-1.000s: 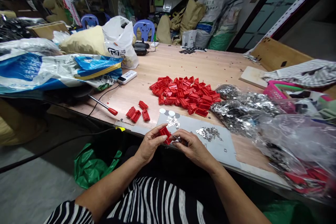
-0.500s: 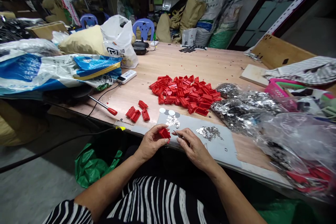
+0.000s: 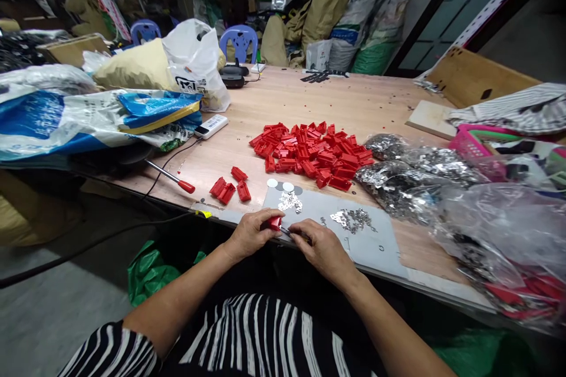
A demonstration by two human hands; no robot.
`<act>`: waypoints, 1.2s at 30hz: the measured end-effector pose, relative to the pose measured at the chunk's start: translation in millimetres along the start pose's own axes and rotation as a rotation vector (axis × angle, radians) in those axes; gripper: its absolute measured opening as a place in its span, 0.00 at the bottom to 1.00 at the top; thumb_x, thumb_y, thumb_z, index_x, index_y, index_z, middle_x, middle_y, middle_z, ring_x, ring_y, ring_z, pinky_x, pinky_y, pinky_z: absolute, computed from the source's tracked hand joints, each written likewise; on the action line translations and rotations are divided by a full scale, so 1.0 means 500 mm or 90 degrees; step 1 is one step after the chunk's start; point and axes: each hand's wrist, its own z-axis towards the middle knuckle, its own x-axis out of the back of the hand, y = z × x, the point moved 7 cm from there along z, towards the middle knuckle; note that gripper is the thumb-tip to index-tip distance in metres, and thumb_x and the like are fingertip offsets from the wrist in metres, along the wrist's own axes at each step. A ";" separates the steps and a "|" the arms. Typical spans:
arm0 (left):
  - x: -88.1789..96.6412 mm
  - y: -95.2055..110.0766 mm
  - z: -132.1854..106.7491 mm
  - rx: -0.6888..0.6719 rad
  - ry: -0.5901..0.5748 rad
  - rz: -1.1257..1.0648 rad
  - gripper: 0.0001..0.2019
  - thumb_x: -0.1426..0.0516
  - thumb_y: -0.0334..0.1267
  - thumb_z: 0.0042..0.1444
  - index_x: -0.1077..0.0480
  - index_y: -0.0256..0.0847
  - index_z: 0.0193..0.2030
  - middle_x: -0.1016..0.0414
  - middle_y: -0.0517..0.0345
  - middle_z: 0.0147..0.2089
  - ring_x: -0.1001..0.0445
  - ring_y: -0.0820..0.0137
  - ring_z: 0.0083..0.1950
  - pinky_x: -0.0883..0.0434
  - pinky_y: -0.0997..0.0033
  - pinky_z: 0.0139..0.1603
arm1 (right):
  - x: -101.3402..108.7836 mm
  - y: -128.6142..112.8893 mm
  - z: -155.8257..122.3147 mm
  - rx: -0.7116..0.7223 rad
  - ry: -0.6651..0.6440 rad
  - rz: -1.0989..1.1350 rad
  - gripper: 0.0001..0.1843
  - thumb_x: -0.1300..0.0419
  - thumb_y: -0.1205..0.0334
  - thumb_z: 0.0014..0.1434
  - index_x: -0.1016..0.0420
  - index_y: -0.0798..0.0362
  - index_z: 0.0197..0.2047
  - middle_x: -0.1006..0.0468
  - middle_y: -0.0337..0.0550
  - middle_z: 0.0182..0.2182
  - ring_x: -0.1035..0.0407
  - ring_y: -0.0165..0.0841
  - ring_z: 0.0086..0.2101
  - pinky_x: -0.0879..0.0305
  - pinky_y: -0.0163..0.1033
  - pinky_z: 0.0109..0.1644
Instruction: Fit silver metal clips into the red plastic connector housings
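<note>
My left hand [image 3: 253, 234] is closed around a small red plastic housing [image 3: 275, 223], held just above the table's front edge. My right hand [image 3: 322, 245] pinches a thin metal tool [image 3: 286, 231], whose tip meets the open side of the housing; the fingers hide most of the tool, so its kind is unclear. Beyond the hands, small flat silver metal pieces [image 3: 290, 202] lie on a grey mat [image 3: 316, 203]. A second heap of metal pieces [image 3: 354, 221] is on the mat at the right. Several loose red housings [image 3: 227, 192] rest at the left.
A big pile of red housings [image 3: 316, 153] covers the table's middle. Clear bags of metal parts [image 3: 398, 185] and a pink basket [image 3: 473, 144] stand at the right. A lever with a red grip [image 3: 186, 187], a white device [image 3: 211, 128] and plastic sacks [image 3: 92, 115] are at the left.
The tool in my right hand has moved left and now reaches the red housing. My left hand has turned the housing slightly.
</note>
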 end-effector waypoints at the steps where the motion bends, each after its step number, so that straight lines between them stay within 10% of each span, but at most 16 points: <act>1: 0.000 0.001 0.001 0.002 -0.005 -0.005 0.20 0.37 0.33 0.49 0.26 0.47 0.50 0.22 0.57 0.43 0.25 0.65 0.45 0.32 0.67 0.49 | -0.001 0.000 0.002 0.005 -0.003 -0.002 0.09 0.45 0.66 0.61 0.25 0.49 0.42 0.22 0.43 0.39 0.28 0.34 0.39 0.32 0.40 0.45; 20: -0.002 -0.010 0.000 0.023 0.021 0.005 0.17 0.38 0.31 0.47 0.25 0.47 0.47 0.21 0.57 0.43 0.24 0.64 0.43 0.31 0.66 0.48 | -0.026 -0.022 -0.004 -0.029 0.006 -0.138 0.09 0.49 0.68 0.63 0.28 0.49 0.39 0.24 0.42 0.36 0.28 0.35 0.35 0.36 0.37 0.35; 36: -0.001 -0.030 0.008 0.072 -0.028 -0.203 0.18 0.34 0.36 0.45 0.29 0.40 0.44 0.26 0.56 0.41 0.28 0.69 0.41 0.32 0.70 0.45 | 0.008 -0.002 -0.003 -0.059 0.051 0.042 0.08 0.46 0.64 0.62 0.28 0.48 0.43 0.26 0.42 0.38 0.31 0.35 0.38 0.36 0.40 0.43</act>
